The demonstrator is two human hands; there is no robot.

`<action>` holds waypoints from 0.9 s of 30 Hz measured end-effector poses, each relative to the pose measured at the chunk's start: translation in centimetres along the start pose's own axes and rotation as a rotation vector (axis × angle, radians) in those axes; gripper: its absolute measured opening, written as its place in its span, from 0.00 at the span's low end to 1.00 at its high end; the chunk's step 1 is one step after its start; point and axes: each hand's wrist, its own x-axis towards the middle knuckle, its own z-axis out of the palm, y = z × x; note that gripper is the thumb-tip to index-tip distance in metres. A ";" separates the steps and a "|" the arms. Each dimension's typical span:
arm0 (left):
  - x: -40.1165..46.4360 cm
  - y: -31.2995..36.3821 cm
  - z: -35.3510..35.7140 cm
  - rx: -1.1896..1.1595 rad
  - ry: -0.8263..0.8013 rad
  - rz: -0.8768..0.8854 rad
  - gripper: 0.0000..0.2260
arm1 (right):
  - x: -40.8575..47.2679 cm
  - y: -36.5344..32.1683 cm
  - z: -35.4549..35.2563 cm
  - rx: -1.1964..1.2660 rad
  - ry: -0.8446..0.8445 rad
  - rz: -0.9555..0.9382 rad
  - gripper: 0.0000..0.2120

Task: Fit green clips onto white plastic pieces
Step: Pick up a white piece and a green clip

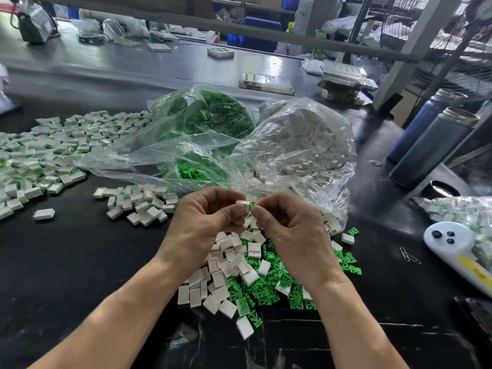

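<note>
Black worktable (80, 262), factory clutter behind. We hold a white piece (243, 204) pinched in our left hand (202, 225), and our right hand (290, 230) pinches a green clip (251, 206) against its end, fingers curled tight. Loose white pieces and green clips (269, 283) lie heaped beneath; two clear bags (292, 145) behind; finished pile (40, 155) far left.
</note>
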 end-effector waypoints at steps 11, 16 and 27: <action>-0.2 0.0 0.0 0.066 -0.021 0.053 0.09 | 0.0 -0.1 0.4 0.055 0.020 -0.001 0.02; -0.1 0.0 0.0 0.135 -0.008 0.087 0.03 | 0.0 0.1 0.3 0.024 0.023 -0.008 0.05; 0.0 0.4 -0.2 0.243 -0.042 0.102 0.10 | 0.0 0.0 0.5 -0.115 0.055 -0.040 0.07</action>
